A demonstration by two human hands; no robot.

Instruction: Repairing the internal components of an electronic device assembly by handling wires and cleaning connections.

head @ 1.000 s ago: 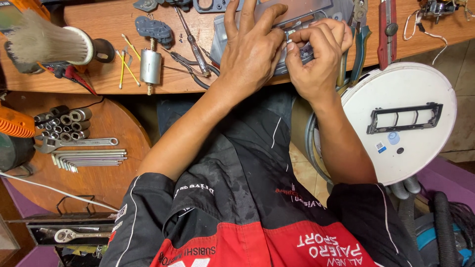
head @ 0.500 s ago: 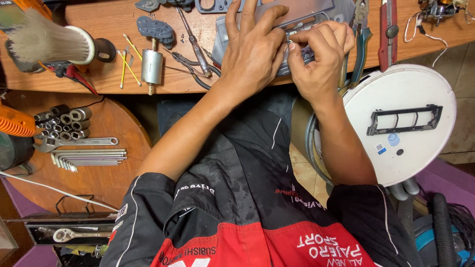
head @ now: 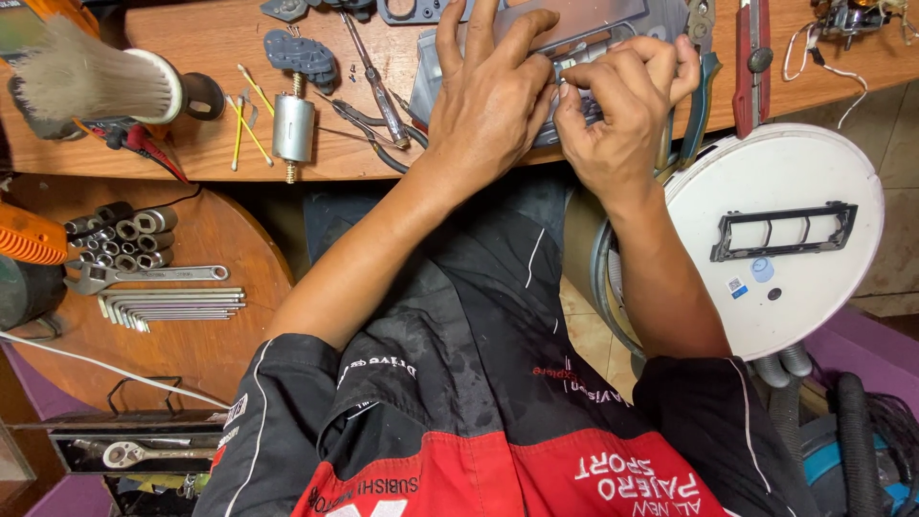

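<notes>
Head view, now. The left hand [head: 488, 105] lies spread over a grey plastic housing [head: 613, 24] at the top centre of the frame, palm down, fingers fanned out and pressing the part onto the wooden workbench [head: 191, 158]. The right hand [head: 617, 120] is just beside it, touching it at the fingertips. Its thumb and first fingers are pinched together on something very small at the lower edge of the housing; what this piece is, I cannot tell, because the fingers hide it.

Compared with the frames from 1 s and 0.5 s ago, very little has changed. Both hands stay on the same housing at the same place, and only the right fingers look a little more curled in. I judge that the fine work on this 1 spot is going on and is not finished.

Around the hands, nothing has moved. A small cylindrical motor [head: 293, 126] lies in the upper left part, with a brush [head: 91, 81] further left. A screwdriver [head: 375, 72] and pliers with teal handles [head: 694, 105] lie close to the hands. A round white robot vacuum [head: 775, 316] leans at the right. On the round wooden table [head: 191, 354] at the left lie a set of hex keys [head: 172, 306] and a wrench [head: 144, 276].
</notes>
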